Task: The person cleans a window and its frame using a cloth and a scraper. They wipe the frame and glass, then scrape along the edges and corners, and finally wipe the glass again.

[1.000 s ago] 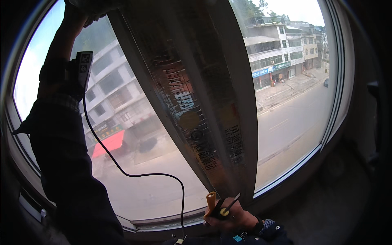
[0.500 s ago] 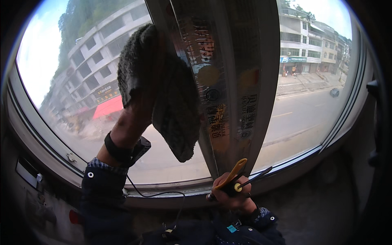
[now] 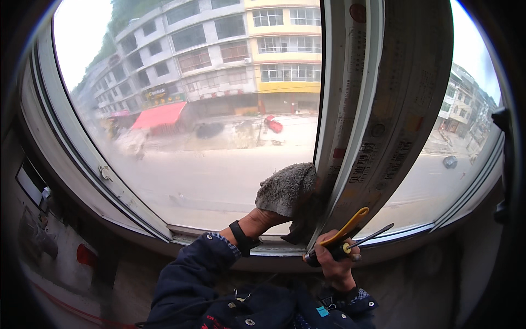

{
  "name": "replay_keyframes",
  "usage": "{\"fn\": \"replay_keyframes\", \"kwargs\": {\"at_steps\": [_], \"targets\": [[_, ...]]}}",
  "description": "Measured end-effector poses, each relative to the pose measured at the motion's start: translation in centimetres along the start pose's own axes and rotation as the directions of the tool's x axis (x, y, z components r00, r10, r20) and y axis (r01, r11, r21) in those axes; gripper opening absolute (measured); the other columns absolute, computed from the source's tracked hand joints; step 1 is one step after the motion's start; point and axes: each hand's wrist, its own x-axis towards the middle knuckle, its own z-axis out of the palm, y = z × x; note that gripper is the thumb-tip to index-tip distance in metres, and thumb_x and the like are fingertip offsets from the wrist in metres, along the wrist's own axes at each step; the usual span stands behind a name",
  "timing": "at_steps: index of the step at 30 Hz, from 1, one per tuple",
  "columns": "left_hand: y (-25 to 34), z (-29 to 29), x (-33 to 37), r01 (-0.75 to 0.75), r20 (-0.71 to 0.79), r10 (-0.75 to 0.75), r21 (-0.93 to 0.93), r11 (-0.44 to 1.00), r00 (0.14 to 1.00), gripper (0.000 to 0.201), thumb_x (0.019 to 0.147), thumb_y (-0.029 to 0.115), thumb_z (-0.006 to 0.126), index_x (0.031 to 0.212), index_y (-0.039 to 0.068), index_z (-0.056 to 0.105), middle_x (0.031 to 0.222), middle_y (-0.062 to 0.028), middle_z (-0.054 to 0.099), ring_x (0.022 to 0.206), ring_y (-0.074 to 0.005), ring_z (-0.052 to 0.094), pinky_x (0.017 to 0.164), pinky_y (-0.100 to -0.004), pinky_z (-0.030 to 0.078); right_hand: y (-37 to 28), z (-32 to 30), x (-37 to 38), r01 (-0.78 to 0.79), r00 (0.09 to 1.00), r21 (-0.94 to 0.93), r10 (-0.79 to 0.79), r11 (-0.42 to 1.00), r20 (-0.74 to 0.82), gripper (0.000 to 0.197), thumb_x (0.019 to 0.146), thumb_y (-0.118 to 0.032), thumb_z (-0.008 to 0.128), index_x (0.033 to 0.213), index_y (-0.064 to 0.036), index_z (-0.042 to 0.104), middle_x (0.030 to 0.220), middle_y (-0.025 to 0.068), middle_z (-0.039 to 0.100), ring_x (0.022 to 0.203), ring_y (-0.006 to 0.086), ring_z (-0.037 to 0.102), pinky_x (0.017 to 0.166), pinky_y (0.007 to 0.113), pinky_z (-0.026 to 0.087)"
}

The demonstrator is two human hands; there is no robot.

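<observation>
My left hand (image 3: 263,220), mostly covered by a grey fluffy cloth (image 3: 286,189), is pressing that cloth low against the window pane (image 3: 230,164), beside the window post (image 3: 378,126). The fingers are hidden under the cloth, and its dark lower end hangs by the sill. At the foot of the post, my right hand (image 3: 337,270) is closed around a screwdriver (image 3: 375,234) with a black and yellow handle, its shaft pointing up to the right. A yellow, curved, flat-looking tool (image 3: 352,223) sticks out of the same fist; its kind is unclear.
The window sill (image 3: 274,251) runs below the panes. A small latch (image 3: 105,172) sits on the left frame. Film with print covers the post. On the floor at the lower left stands a red container (image 3: 86,255). Outside lie a road and buildings.
My left hand and the cloth have come down from high on the window to near the sill. The view has swung left. My right hand still grips the screwdriver and yellow tool.
</observation>
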Motion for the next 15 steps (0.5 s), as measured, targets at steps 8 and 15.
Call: {"fn": "replay_keyframes", "kwargs": {"at_steps": [8,15], "targets": [[-3.1,-7.5,0.7,0.042,-0.179,0.016,0.316,0.948,0.984,0.073,0.089,0.032,0.073,0.154,0.015,0.045,0.142,-0.0182,0.055,0.133,-0.0403,0.052,0.112,-0.0551,0.04,1.7,3.4,2.9,-0.104,0.994,0.104,0.106,0.989,-0.02,0.016,0.091,0.004,0.067,0.104,-0.0024,0.06,0.089,0.0057,0.064,0.078,0.0117,0.064,0.072,0.029,0.057],[-8.9,-16.7,-4.2,0.213,-0.385,-0.105,0.25,0.945,0.917,0.068,0.105,0.019,0.053,0.163,0.003,0.022,0.159,-0.0209,0.037,0.148,-0.0372,0.032,0.123,-0.0448,0.019,5.4,6.4,7.8,-0.02,0.999,-0.049,0.018,0.999,-0.044,0.011,0.093,0.002,0.068,0.1,0.0023,0.06,0.077,0.0077,0.067,0.068,0.0169,0.071,0.064,0.034,0.063]]}}
